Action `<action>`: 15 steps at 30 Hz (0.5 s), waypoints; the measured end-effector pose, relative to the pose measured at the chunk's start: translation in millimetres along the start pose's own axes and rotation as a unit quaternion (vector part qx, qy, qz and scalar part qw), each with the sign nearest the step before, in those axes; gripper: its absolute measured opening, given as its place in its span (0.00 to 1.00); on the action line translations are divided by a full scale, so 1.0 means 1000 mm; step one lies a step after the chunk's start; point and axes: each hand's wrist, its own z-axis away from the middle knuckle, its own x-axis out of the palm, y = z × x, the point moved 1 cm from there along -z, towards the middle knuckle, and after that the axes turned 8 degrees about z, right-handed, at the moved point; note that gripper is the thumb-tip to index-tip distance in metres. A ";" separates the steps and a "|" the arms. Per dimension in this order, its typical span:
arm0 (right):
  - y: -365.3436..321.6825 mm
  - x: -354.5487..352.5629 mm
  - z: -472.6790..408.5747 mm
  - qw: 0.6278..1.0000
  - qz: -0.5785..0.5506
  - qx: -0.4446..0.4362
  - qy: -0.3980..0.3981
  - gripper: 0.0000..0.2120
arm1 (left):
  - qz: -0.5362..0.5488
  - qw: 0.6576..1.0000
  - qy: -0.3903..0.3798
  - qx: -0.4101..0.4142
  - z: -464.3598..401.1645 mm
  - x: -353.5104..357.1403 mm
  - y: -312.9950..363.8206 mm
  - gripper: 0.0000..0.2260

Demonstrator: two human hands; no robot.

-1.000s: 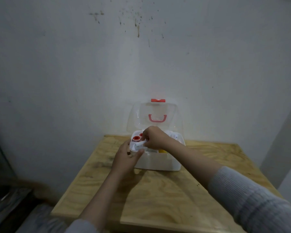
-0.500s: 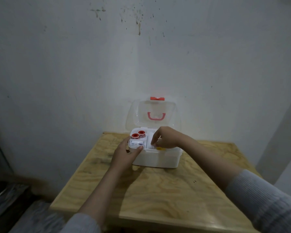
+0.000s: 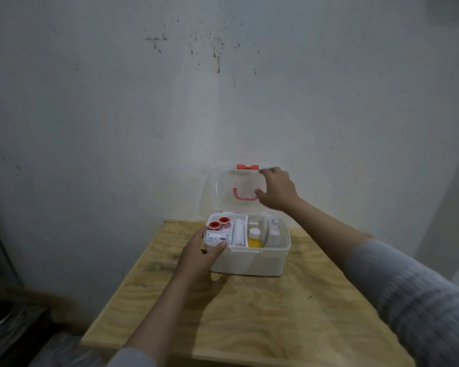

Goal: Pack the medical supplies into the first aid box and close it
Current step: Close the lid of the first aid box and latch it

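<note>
Plywood table (image 3: 263,319), pale and grainy, pushed against the wall. Directly on it, near the back edge: white box (image 3: 249,263) (lid up, standing on its base).

A pale plaster wall (image 3: 249,102) fills the far side, spattered with dark specks (thickest near the top). Near it stands 1 plywood table (image 3: 249,313); the left floor (image 3: 11,327) lies in shadow.

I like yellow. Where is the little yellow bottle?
The yellow bottle stands inside the open first aid box, in a middle compartment near the front, right of the white roll.
</note>
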 end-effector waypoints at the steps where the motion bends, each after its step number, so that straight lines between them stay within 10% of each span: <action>1: 0.002 -0.001 -0.010 1.000 0.025 0.013 0.002 0.31 | -0.001 1.000 0.000 -0.001 -0.001 0.000 0.000 0.29; 7: 0.011 0.010 -0.040 0.993 0.082 0.039 -0.074 0.35 | 0.001 1.000 0.004 -0.005 -0.001 0.000 -0.003 0.31; 15: 0.018 0.010 -0.016 0.973 0.186 -0.038 0.134 0.32 | 0.018 1.000 0.004 0.003 0.000 0.001 -0.005 0.31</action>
